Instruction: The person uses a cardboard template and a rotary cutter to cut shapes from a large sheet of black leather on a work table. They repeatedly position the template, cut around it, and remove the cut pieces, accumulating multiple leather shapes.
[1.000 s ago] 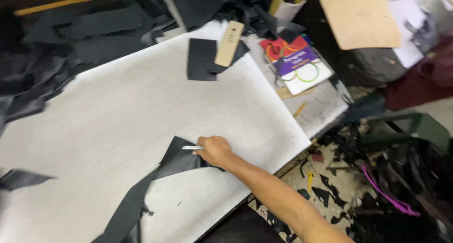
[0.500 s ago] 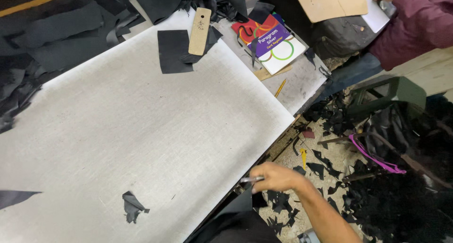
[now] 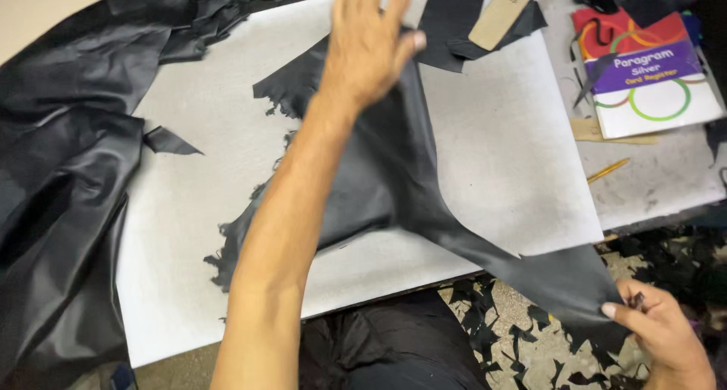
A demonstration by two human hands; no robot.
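From my feed, the big grey felt-topped table (image 3: 189, 231) fills the frame. A matte black leather piece (image 3: 394, 185) runs from centre top to lower right, ragged-edged. My left hand (image 3: 371, 45) lies spread flat on its upper end; my right hand (image 3: 659, 329) pinches the lower-right tip, off the table edge.

The left hand (image 3: 371, 45) presses black leather (image 3: 379, 178) flat on the board (image 3: 189, 208) while the right hand (image 3: 659, 329) grips its corner.

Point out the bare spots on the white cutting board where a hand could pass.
Free: the white board between the black leather piece under the left hand and the leather pile; also right of it toward the register book. Crowded: the top edge.
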